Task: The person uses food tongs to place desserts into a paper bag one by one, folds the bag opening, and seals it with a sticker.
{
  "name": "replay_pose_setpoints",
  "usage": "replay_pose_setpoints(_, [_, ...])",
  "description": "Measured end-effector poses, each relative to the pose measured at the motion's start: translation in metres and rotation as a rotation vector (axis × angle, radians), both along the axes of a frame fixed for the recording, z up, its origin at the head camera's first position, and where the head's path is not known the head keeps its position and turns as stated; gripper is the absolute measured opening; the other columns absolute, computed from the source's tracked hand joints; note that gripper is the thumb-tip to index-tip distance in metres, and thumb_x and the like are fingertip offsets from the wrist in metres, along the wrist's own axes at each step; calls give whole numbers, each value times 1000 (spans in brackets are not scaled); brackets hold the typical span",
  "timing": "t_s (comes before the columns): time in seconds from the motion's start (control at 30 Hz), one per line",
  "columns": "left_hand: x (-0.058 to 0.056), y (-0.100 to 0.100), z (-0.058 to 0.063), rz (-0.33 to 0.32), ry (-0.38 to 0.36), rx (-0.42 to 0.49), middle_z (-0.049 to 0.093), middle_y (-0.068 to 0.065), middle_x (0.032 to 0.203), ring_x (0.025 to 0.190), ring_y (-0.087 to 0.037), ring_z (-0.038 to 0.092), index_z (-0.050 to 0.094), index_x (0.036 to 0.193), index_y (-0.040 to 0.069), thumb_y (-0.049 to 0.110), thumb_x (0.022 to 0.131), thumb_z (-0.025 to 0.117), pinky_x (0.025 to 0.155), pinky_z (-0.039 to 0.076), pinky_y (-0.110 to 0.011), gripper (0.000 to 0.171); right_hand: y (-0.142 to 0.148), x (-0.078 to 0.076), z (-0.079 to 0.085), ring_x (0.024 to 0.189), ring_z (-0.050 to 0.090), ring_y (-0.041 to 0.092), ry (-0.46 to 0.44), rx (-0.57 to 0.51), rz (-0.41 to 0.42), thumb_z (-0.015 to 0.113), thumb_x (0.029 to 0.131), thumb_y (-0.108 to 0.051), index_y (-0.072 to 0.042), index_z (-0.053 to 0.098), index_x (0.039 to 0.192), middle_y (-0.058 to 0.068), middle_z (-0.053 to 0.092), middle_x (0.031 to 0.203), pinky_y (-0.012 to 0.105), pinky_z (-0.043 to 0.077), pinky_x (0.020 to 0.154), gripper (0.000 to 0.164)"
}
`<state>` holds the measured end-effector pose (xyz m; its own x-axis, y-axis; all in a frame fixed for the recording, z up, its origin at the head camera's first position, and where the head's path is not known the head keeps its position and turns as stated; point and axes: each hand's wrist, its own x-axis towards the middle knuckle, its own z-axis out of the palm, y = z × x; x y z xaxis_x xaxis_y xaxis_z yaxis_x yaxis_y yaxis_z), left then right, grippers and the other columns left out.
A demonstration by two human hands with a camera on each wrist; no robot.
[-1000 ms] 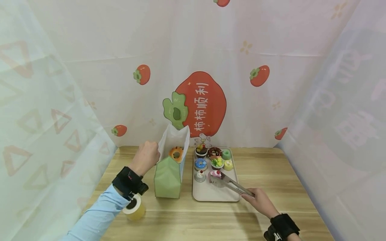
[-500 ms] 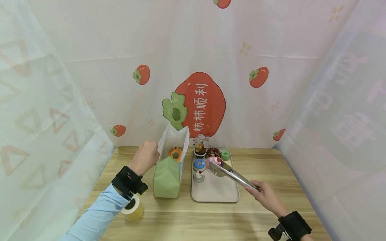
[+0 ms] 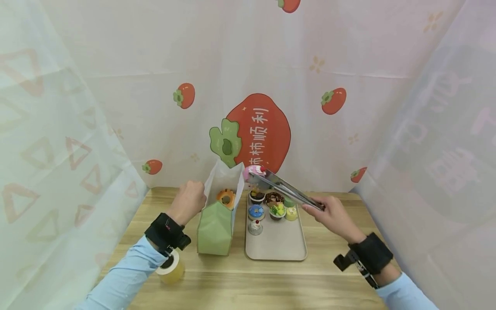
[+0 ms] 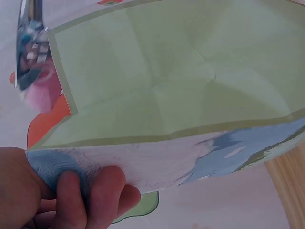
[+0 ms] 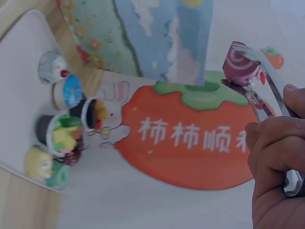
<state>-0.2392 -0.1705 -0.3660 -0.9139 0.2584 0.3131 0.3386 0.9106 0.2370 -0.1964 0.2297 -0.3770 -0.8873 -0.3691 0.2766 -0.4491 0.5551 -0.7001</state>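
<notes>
One pink cake (image 3: 251, 173) is nearing the bag (image 3: 214, 230), apparently advancing packing. Your left hand (image 3: 188, 200) is gripping the bag, your right hand (image 3: 334, 217) tongs (image 3: 290, 191).

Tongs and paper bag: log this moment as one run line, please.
left hand grips paper bag | right hand holds tongs | tongs pinch pink cake | cake raised, outside bag | donut in bag's mouth

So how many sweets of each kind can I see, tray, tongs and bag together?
Donuts: 3 (blue donut, chocolate donut, orange-brown donut)
Cupcakes: 3 (cherry-topped cupcake, green-and-yellow-topped cupcake, fruit-topped cupcake)
Round cakes: 2 (yellow cake, green cake)
Cake rolls: 1 (pink cake roll)
Visible total: 9
</notes>
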Motion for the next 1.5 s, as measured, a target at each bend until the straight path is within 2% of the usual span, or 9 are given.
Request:
replay_pose_setpoints(0.2, [-1,0,-1,-3,-5,5,55,-6,56,45,-16,51,59,65,-1,-7,82,59,42,38,-25,18,-31,-27,30,50,29,1,19,129,88,64,97,-24,-10,72,112,-6,44,65,21,27,50,22])
replay_pose_setpoints(0.4, [-2,3,-1,5,-33,10,57,-7,57,45,-15,52,63,73,-5,-5,83,60,41,40,-24,11,-60,-49,52,56,41,5,73,294,166,66,96,-23,-7,72,100,-4,54,67,23,35,57,18])
replay_pose_setpoints(0.53, [-3,4,-1,7,-55,23,58,-7,57,45,-15,53,65,75,-7,-5,83,60,41,40,-23,9,-78,-59,63,77,63,14,108,358,210,68,94,-19,-5,68,117,5,72,94,32,53,74,28])
replay_pose_setpoints(0.6, [-3,4,-1,8,-62,31,57,-7,58,45,-15,52,65,76,-7,-6,83,59,41,39,-22,9,-88,-64,68,92,68,20,120,379,233,70,93,-18,-5,64,128,10,72,113,39,55,86,38])
replay_pose_setpoints(0.67, [-2,4,0,6,-69,44,57,-7,58,45,-15,52,65,77,-7,-6,83,59,40,39,-22,9,-99,-69,72,96,69,22,136,435,246,71,92,-19,-6,63,130,11,71,118,40,56,89,42])
replay_pose_setpoints(0.9, [-1,4,0,-8,-39,30,54,-5,58,45,-13,49,65,78,-8,-5,83,60,40,35,-21,7,-138,-75,73,63,57,11,168,715,266,72,91,-22,-4,73,106,5,71,83,22,45,60,23])
replay_pose_setpoints(1.0, [-1,5,-1,-14,-8,2,50,-3,57,46,-13,46,62,72,-4,-5,82,61,41,32,-23,11,-153,-77,69,64,57,13,205,798,277,73,91,-22,-5,73,101,5,69,78,24,44,60,20])
replay_pose_setpoints(1.23, [-1,9,1,-1,-27,2,52,-5,59,47,-14,48,62,72,-3,-4,83,65,41,35,-24,12,-176,-89,53,69,62,16,437,950,359,72,91,-16,-9,73,92,2,71,82,28,47,61,7])
replay_pose_setpoints(1.5, [3,8,-1,7,12,-38,51,-4,58,49,-14,48,63,72,-3,-2,84,65,42,35,-25,12,-199,-102,51,55,37,12,572,1009,420,61,96,-13,-12,66,84,-4,39,65,24,32,53,13])
